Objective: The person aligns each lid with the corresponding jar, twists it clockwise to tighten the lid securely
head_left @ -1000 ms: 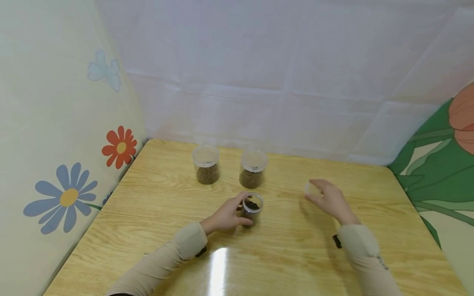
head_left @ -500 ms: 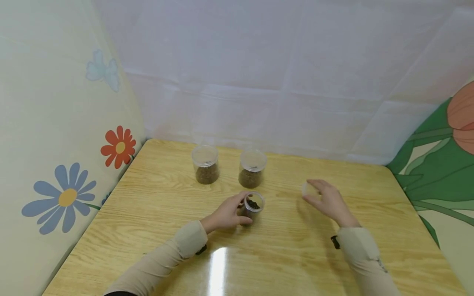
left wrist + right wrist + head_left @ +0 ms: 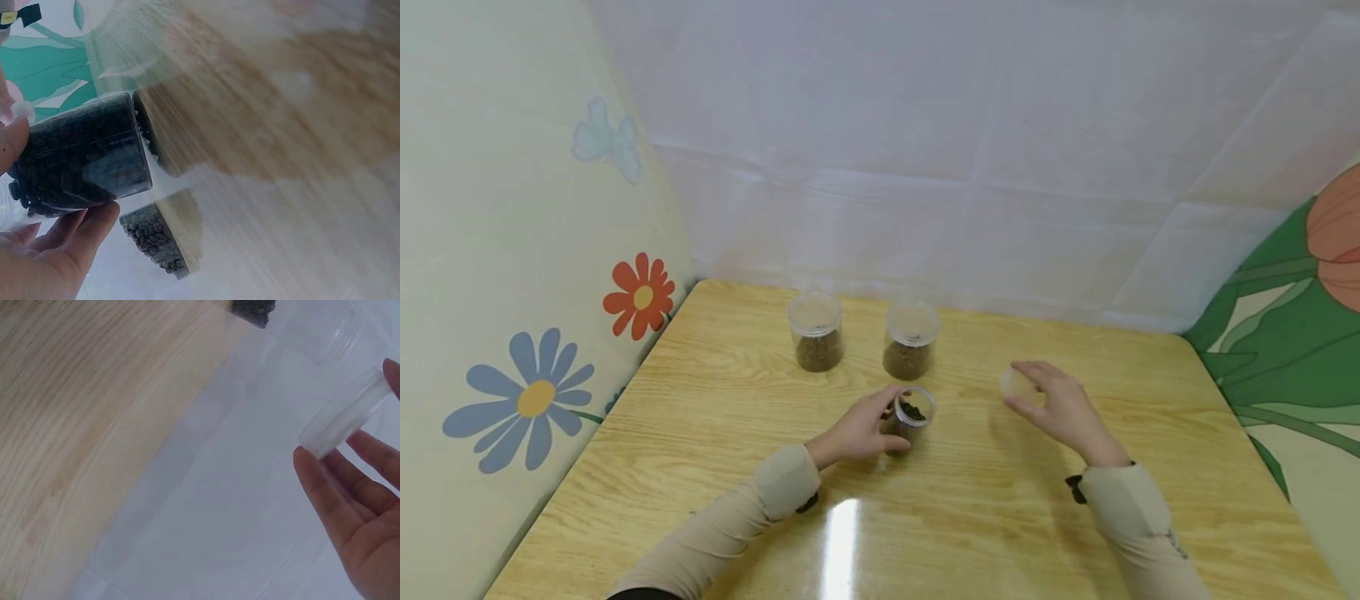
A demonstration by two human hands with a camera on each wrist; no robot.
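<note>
My left hand (image 3: 859, 432) grips a clear jar (image 3: 81, 156) round its side, thumb on one side and fingers on the other. The jar has no lid on and is partly filled with dark beans that look like coffee beans (image 3: 912, 412); its mouth leans slightly to the right in the head view. Off to the right, over the table, my right hand (image 3: 1063, 410) pinches a clear round lid (image 3: 344, 415) by its edge between thumb and fingers. The lid is held tilted, apart from the jar, and shows only faintly in the head view.
Behind the held jar stand two more clear jars with brown contents, a left one (image 3: 818, 348) and a right one (image 3: 910, 354). All is on a wood-grain table (image 3: 1000, 517), with a white cloth (image 3: 880, 167) hanging at its back edge and flower-printed walls at both sides.
My right hand has drifted a little left with the lid, toward the jar. The jar in my left hand has tipped slightly to the right; the two back jars have not moved.
</note>
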